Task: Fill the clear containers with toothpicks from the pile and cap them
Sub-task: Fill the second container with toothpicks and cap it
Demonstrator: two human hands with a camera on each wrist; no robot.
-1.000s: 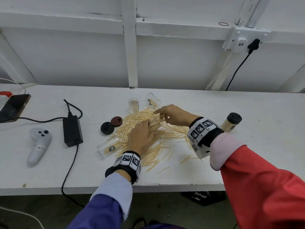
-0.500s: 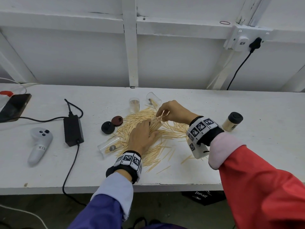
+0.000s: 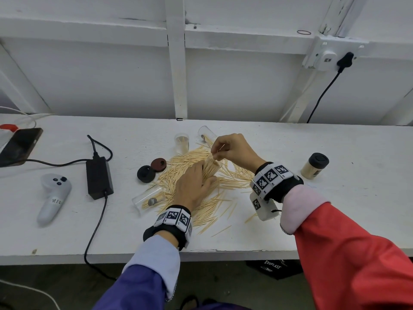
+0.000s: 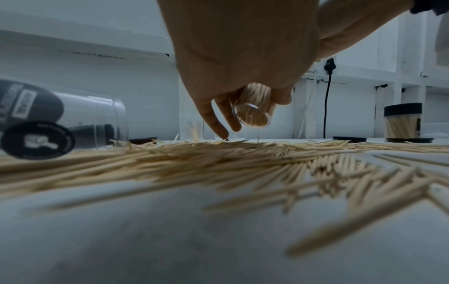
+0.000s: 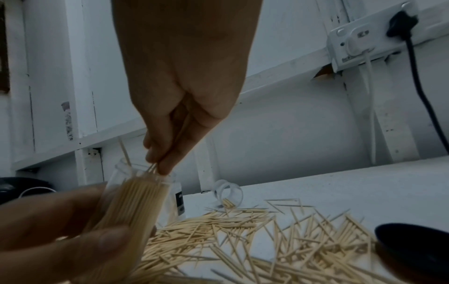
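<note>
Over the pile (image 3: 196, 175) mid-table, the left hand (image 3: 192, 189) grips a nearly full jar (image 5: 136, 199) while the right hand (image 3: 232, 148) pinches toothpicks (image 5: 152, 169) at its mouth.

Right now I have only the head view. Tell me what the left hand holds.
Observer: In the left wrist view, the left hand grips a clear container packed with toothpicks.
Operator: Now report the other hand.
Observer: In the right wrist view, the right hand has its fingers pinching a few toothpicks at the container's mouth.
Operator: Check the fit.
Observer: One stray toothpick sticks up above the mouth.
</note>
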